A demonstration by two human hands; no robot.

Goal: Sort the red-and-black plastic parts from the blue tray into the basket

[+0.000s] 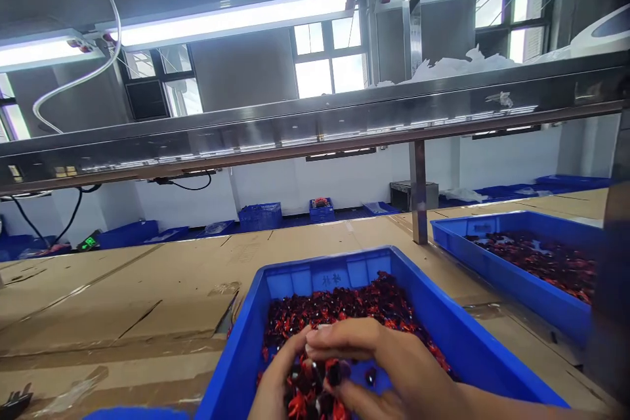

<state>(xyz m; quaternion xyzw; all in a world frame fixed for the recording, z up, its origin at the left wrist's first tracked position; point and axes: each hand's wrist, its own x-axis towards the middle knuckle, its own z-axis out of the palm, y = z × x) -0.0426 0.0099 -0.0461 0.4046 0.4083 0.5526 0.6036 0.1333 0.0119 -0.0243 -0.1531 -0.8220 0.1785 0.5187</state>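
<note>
A blue plastic tray (325, 258) holds a heap of small, glossy red-and-black pieces (339, 305), whose exact kind I cannot make out. Low over its near part, my left hand (276, 380) and my right hand (381, 357) curve toward each other, fingertips meeting at the top. Between the two palms is a cluster of the red-and-black pieces (302, 400), cupped from both sides. The right thumb is bent in below, close to one dark piece. Part of my left hand is cut off by the bottom edge of the view.
Brown cardboard (172, 295) covers the table. A second blue tray (512, 275) of similar pieces lies at the right, beside a metal post (420, 190). A steel shelf (275, 128) crosses overhead. A dark clip-like object (17, 401) lies at the lower left.
</note>
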